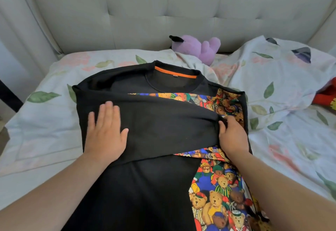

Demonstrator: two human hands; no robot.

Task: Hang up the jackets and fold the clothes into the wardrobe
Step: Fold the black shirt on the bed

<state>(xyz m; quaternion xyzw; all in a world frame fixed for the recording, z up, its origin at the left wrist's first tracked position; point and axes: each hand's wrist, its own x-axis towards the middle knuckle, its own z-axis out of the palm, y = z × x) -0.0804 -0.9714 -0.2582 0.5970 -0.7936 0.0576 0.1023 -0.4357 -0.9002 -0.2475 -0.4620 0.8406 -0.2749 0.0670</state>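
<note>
The black sweater [145,194] lies flat on the bed [291,140], in the middle of the frame. Its neck [174,80] points to the top. One sleeve [163,121] is folded across the chest.

The left hand [106,130] lies flat on that sleeve at centre left. Its fingers are straight and hold nothing. The right hand [233,138] is at centre right. Its fingers curl round the end of the sleeve, on top of the bear print [218,194].

I think the step is laying the sleeve neatly across. To do it well, the flat hand should press down so the sweater does not slide. The right hand should pull the sleeve end softly until the cloth is smooth. Then it can set the end down in line with the sweater's right edge. A rub from left to right would push out any bumps.

I cannot see where the other sleeve is. The sweater's bottom runs off the lower edge of the frame, so it needs folding up next.

The purple toy [198,48] at top centre is well apart and not in the way.
</note>
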